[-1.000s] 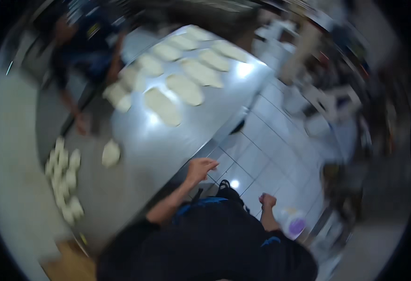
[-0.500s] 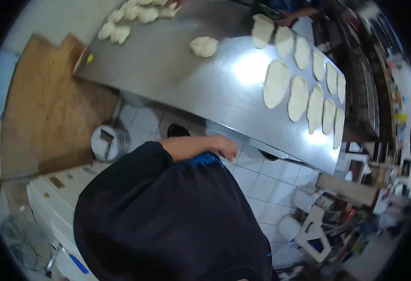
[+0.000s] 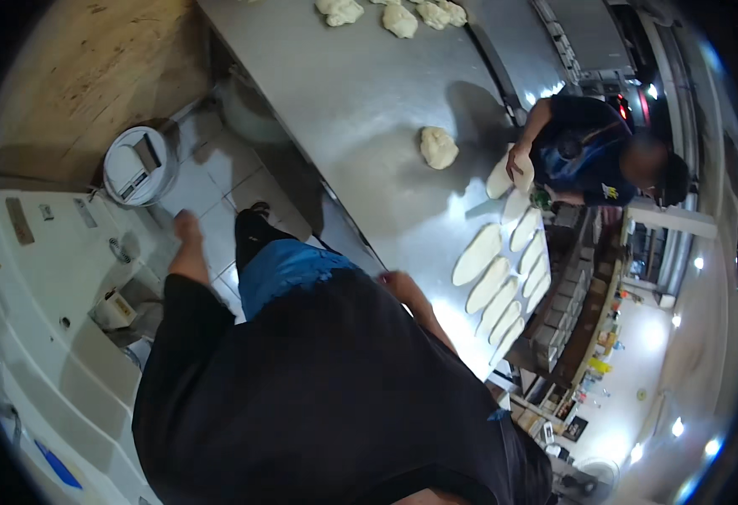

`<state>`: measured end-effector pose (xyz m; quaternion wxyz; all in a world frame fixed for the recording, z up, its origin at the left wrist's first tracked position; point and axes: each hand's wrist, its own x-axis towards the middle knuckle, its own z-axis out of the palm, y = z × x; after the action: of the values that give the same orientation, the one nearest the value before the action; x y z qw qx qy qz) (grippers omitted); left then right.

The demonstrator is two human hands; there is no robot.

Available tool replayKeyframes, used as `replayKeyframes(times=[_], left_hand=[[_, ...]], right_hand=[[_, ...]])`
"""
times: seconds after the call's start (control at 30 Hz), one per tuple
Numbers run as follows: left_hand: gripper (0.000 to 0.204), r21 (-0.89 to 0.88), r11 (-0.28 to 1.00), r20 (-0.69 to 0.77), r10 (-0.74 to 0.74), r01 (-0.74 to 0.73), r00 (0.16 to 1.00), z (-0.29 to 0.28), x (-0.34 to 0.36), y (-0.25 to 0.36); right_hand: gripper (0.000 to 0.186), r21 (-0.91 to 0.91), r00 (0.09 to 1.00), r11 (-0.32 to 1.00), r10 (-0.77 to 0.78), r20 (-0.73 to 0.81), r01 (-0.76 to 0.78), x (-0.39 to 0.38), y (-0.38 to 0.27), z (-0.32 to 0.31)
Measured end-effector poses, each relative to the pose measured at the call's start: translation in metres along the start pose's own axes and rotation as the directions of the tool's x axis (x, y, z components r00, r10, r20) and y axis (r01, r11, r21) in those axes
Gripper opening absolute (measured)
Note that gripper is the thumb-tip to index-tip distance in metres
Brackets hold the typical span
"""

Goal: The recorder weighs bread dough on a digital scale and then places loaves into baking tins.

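Left arm bare from a dark sleeve, running up toward 11 o'clock; left hand (image 3: 187, 229) hanging loose at the side, nothing in it, fingers blurred and too small to read. Right forearm bare, angled up toward 10 o'clock from the sleeve edge; right hand (image 3: 396, 284) low by the hip, empty, finger pose unclear from blur. Both arms down beside the torso, hands well apart, left at 9 o'clock of right. Dark top filling lower centre.

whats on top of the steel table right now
On the steel table lie a round dough ball, more dough lumps at the far end, and a row of flattened dough ovals. The wearer's dark-clothed body covers the near end.
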<state>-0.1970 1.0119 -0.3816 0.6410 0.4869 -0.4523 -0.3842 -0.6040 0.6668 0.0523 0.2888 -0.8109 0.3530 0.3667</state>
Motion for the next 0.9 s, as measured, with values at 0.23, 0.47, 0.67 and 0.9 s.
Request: replayKeyframes(times=[0.23,0.47,0.67,0.9], left_hand=[[0.04,-0.205,0.975,-0.199,-0.13,0.089,0.971,0.049,-0.12,0.025],[0.038,-0.456,0.865,-0.557,-0.462,0.211,0.69,0.171,-0.033,0.058],[0.037,-0.652,0.737,-0.689,-0.674,0.179,0.267,0.276,0.02,0.13],[0.031,-0.913,0.396,-0.4,-0.916,-0.104,0.028,0.444,-0.158,-0.001]], right_hand=[[0.045,0.032,0.969,0.975,-0.216,-0.123,0.222,0.072,-0.135,-0.07],[0.034,-0.135,0.83,0.82,-0.542,0.129,0.557,0.096,-0.157,0.019],[0.036,-0.363,0.763,0.681,-0.49,0.42,0.637,0.182,0.014,0.103],[0.029,0.195,0.924,0.976,0.019,0.382,-0.101,0.173,0.033,0.168]])
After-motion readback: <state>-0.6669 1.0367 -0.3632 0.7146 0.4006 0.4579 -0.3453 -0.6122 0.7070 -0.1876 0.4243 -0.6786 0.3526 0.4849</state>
